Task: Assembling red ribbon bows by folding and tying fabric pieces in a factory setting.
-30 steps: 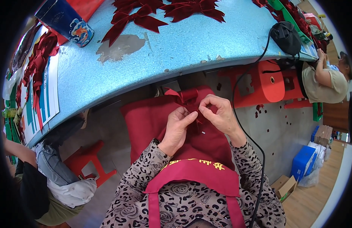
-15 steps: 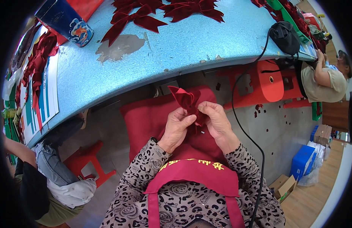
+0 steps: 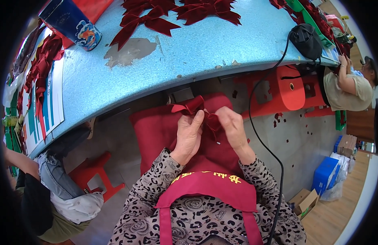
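Note:
Over my lap, covered by a dark red apron [image 3: 152, 126], I hold a small dark red velvet ribbon bow [image 3: 191, 107]. My left hand [image 3: 189, 132] is closed on its middle, the thumb pressed against the fabric. On the bow's right side, my right hand [image 3: 233, 126] has its fingers pinched together at the ribbon, slightly blurred. The bow's loop points to the upper left, and part of the ribbon is hidden behind my fingers. Several finished-looking velvet bows [image 3: 146, 22] lie on the blue table ahead.
The blue table [image 3: 115, 85] curves across in front, with a dark blue cup [image 3: 76, 28] at its left. A black pouch [image 3: 305, 41] lies at its right, and a black cable [image 3: 258, 134] hangs beside me. Red stools [image 3: 279, 92] and co-workers [image 3: 348, 83] are on both sides.
The bow has turned from pointing upward to leaning left, with its loop now spread out. My right hand has shifted slightly rightward and curled more.

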The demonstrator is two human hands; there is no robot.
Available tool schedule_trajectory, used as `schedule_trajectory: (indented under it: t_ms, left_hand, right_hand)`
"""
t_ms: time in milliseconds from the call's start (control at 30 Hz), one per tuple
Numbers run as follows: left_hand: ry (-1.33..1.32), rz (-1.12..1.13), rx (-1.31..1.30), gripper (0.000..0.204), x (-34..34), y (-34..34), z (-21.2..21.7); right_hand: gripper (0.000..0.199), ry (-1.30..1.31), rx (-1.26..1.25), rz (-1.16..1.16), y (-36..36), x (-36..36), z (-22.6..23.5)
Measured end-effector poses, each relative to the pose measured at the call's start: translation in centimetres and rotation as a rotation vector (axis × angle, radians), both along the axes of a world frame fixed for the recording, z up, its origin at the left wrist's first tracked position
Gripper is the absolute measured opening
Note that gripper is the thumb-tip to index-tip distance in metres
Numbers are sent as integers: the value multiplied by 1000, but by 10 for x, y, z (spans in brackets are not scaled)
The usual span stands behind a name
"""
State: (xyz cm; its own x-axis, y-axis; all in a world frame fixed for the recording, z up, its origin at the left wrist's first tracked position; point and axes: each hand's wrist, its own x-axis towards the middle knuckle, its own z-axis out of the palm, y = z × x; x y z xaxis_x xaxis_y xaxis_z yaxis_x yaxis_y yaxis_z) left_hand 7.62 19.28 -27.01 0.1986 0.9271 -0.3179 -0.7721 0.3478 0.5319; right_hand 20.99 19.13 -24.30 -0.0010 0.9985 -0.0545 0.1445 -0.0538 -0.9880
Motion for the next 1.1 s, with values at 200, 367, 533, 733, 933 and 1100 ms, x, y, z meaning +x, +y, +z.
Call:
schedule_trajectory:
  t_ms: [200, 367, 533, 733, 933, 1100]
  left_hand:
    - [19, -56, -7, 18, -2, -7, 3]
    - [-125, -42, -147, 17, -7, -14, 2]
    - [-98, -81, -114, 16, -16, -13, 0]
    - [-28, -90, -76, 19, -23, -18, 14]
    - [876, 15, 477, 18, -45, -9, 39]
    - [1013, -257, 505, 11, -39, -9, 36]
  right_hand:
    - [22, 93, -90, 2, -1, -12, 2]
    - [23, 525, -230, -138, -5, -26, -5]
    - [24, 296, -145, 30, 1, -15, -12]
    - [24, -12, -37, 50, -6, -12, -5]
    - [24, -461, 256, 235, -6, 11, 19]
    - [22, -388, 167, 254, -10, 17, 34]
